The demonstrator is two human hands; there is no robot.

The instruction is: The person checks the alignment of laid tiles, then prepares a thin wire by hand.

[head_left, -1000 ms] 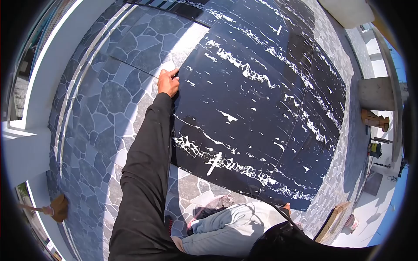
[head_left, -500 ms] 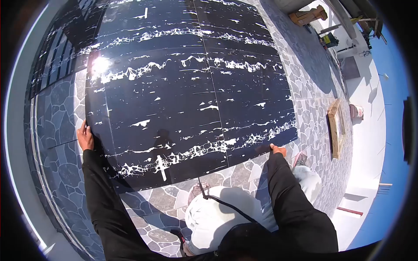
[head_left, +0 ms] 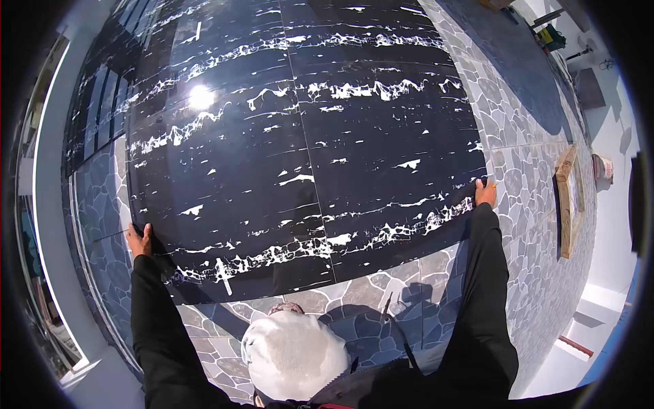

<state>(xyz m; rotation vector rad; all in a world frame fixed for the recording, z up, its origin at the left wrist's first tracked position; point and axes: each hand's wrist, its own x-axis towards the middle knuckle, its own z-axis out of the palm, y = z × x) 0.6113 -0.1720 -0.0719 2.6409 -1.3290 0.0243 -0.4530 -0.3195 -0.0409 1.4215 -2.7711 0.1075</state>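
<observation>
A glossy black marble-patterned slab (head_left: 245,170) with jagged white veins fills the middle of the view. A thin seam line runs down it from top to bottom. My left hand (head_left: 140,240) grips its left edge near the front corner, thumb over the face and fingers partly hidden at the rim. On the opposite edge, my right hand (head_left: 485,193) holds on in the same way, a little farther from me. A short white strip (head_left: 223,276) lies on the surface near the front edge. Sunlight glares off the upper left.
Stone-patterned flooring (head_left: 521,225) surrounds the slab. At the right lie a wooden frame (head_left: 565,201) and a sack (head_left: 602,168) by the white wall. A green tool (head_left: 549,37) stands far right. My bent knee (head_left: 293,354) in pale trousers is close to the front edge.
My right hand has moved from the front right part of the slab up to its right edge. The left hand sits slightly lower on the left edge. The view has shifted.
</observation>
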